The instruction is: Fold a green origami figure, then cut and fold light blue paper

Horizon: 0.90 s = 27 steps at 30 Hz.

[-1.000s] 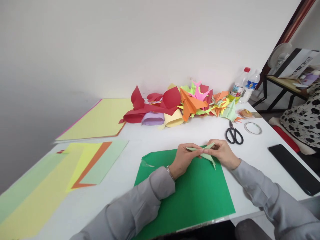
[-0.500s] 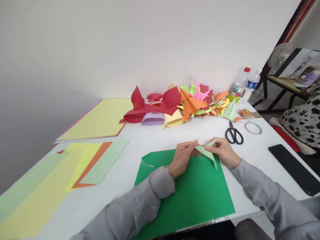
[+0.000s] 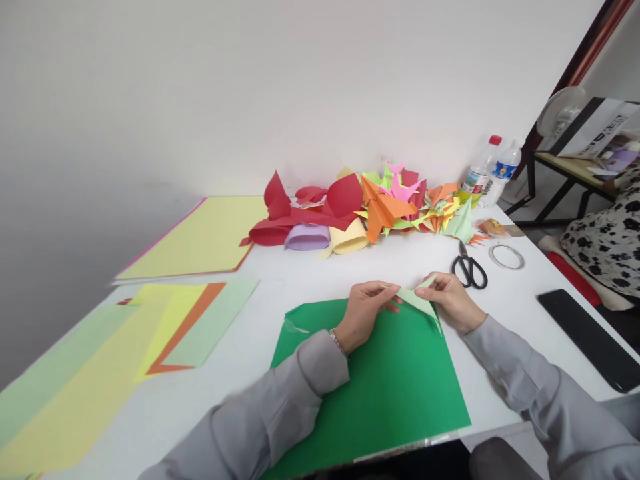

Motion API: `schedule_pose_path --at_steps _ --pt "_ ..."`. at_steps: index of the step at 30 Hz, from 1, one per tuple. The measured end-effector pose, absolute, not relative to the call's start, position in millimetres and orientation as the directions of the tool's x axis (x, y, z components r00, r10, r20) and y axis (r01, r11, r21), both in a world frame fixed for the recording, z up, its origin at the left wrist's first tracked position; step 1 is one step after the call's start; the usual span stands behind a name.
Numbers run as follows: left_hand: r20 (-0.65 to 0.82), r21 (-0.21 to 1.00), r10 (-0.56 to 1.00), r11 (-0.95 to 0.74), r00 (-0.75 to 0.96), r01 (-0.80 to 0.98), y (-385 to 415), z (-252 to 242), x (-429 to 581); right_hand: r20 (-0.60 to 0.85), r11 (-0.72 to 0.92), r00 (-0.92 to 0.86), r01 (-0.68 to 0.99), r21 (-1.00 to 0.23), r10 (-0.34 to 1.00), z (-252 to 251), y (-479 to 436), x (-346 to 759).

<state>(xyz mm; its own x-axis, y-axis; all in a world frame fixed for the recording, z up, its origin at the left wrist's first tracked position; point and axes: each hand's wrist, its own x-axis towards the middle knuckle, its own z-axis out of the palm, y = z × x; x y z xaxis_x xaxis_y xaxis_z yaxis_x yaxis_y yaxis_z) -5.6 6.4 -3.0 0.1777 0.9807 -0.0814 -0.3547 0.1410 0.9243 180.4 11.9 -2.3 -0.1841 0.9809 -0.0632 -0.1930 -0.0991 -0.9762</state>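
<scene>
A folded piece of pale green paper (image 3: 419, 302) is held between my two hands above the far right part of a green sheet (image 3: 380, 393). My left hand (image 3: 364, 312) pinches its left end between thumb and fingers. On the other side, my right hand (image 3: 453, 301) grips the upper right part, with thumb on the near face. One narrow point of the paper hangs down below my right fingers. Parts of the folds are hidden behind the fingertips.
Black-handled scissors (image 3: 469, 267) and a tape roll (image 3: 507, 257) lie right of my hands, near a black phone-like slab (image 3: 590, 340). Folded paper shapes (image 3: 385, 207) pile along the wall beside two bottles (image 3: 500, 175). Coloured sheets (image 3: 215, 327) lie left. A person in patterned clothing (image 3: 605, 240) is at right.
My left thumb has shifted slightly lower and flatter on the paper. The hands and paper have moved slightly right, and the paper's hanging point has swung a little right.
</scene>
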Motion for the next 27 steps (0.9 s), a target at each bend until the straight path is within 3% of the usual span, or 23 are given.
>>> schedule_pose_path --at_steps 8,18,27 --pt "-0.13 0.911 0.983 0.17 0.13 -0.376 7.5 -1.7 -3.5 -0.102 -0.145 -0.216 -0.193 -0.97 0.971 -2.5 11.1 179.0" --pt "-0.076 0.904 0.988 0.124 0.132 -0.409 6.7 0.8 -5.9 -0.115 -0.16 -0.18 -0.262 -0.952 0.977 -3.0 14.0 181.8" --pt "-0.137 0.881 0.984 0.175 0.118 -0.439 8.5 -0.7 -6.7 -0.086 -0.125 -0.186 -0.204 -0.971 0.979 -1.3 12.2 179.7"
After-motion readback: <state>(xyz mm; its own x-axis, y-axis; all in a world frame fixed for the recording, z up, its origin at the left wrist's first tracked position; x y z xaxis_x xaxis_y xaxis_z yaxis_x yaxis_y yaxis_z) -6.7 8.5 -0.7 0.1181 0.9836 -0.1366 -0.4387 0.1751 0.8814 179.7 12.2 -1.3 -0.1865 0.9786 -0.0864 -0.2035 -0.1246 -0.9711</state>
